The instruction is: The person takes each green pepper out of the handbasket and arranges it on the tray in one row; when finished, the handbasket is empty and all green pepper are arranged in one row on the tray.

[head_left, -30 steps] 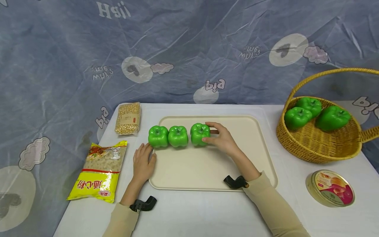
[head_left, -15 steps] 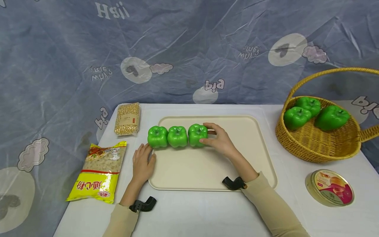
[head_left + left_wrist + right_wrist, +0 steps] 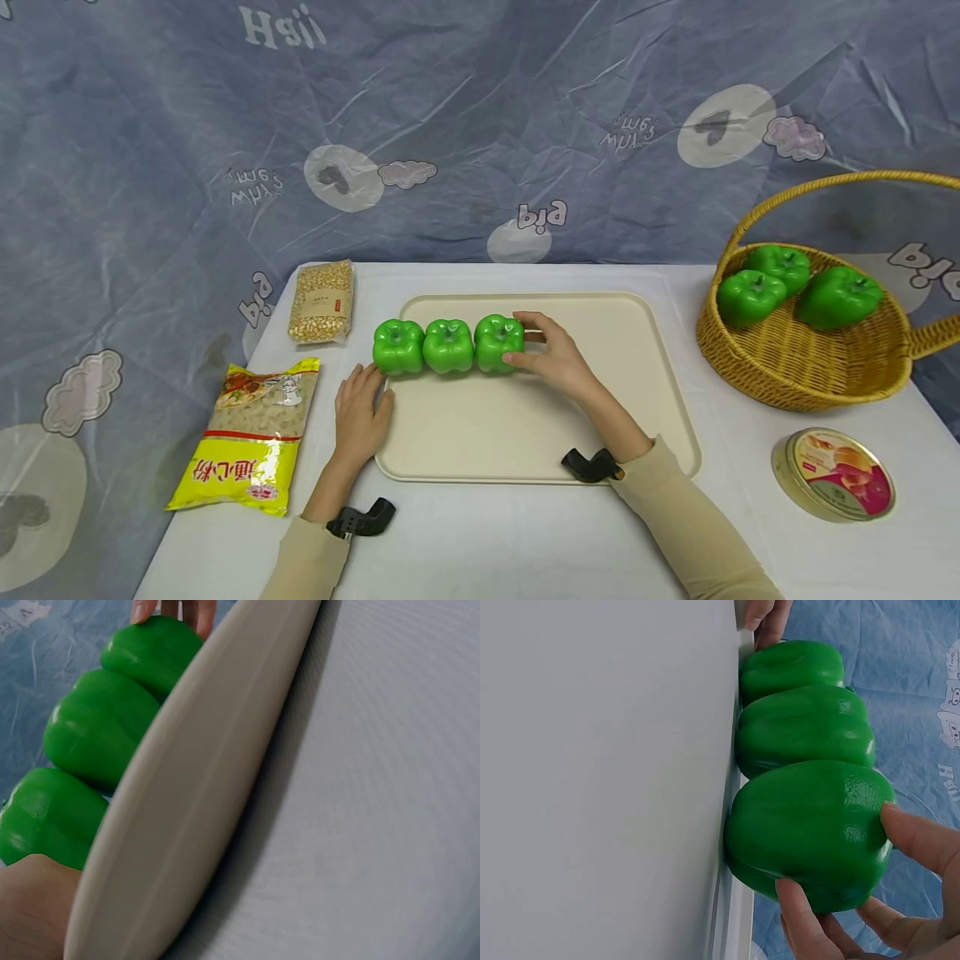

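Three green bell peppers stand side by side in a row on the left half of the cream tray (image 3: 525,442). My right hand (image 3: 557,360) grips the rightmost bell pepper (image 3: 498,343) between thumb and fingers; the right wrist view shows that bell pepper (image 3: 810,832) up close, right against its neighbour. In the middle is another bell pepper (image 3: 448,346). My left hand (image 3: 363,412) lies over the tray's left edge, its fingertips right at the leftmost bell pepper (image 3: 398,347). From the left wrist, the tray's rim (image 3: 195,780) hides the lower parts of the peppers.
A wicker basket (image 3: 795,387) with three more green peppers stands at the right, its tall handle arching up. In front of it is a round tin (image 3: 834,475). At the left lie a yellow pasta bag (image 3: 251,437) and a pack of corn kernels (image 3: 322,302).
My right hand has slid the rightmost bell pepper left, so the gap to the middle one has closed. The left hand stays in place.
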The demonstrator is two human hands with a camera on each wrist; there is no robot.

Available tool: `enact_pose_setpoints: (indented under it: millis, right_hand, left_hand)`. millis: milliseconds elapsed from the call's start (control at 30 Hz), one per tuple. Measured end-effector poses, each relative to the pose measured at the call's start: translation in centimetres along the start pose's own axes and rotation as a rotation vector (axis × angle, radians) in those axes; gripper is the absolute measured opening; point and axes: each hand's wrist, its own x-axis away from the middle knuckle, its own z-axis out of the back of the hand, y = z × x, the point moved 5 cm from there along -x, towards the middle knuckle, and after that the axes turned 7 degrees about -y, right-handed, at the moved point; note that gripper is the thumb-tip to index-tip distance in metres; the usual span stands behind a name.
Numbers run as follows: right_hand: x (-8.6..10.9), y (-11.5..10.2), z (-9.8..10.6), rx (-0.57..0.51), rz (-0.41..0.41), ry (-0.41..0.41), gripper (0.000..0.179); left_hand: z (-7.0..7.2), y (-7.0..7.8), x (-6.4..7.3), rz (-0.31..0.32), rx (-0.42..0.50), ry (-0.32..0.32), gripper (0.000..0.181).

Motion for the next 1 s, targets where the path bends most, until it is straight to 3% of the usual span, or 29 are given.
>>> enact_pose_setpoints:
  millis: [367,567,767,1000]
  right_hand:
    - [0.6,-0.6,0.7,0.004,-0.015,0.018,0.075]
    - [2.1,-1.9,2.2,-0.028,0.059,0.032,0.072]
    - [4.1,-1.9,4.9,0.038,0.127,0.046,0.072]
    - [6.9,-0.4,10.0,0.137,0.108,0.146,0.073]
  left_hand:
    - [0.0,0.0,0.0,0.001,-0.001,-0.004,0.043]
    - [0.0,0.0,0.0,0.005,-0.001,-0.005,0.043]
    - [0.0,0.0,0.0,0.007,-0.007,-0.007,0.043]
    - [0.1,0.1,0.1,0.002,-0.006,-0.002,0.043]
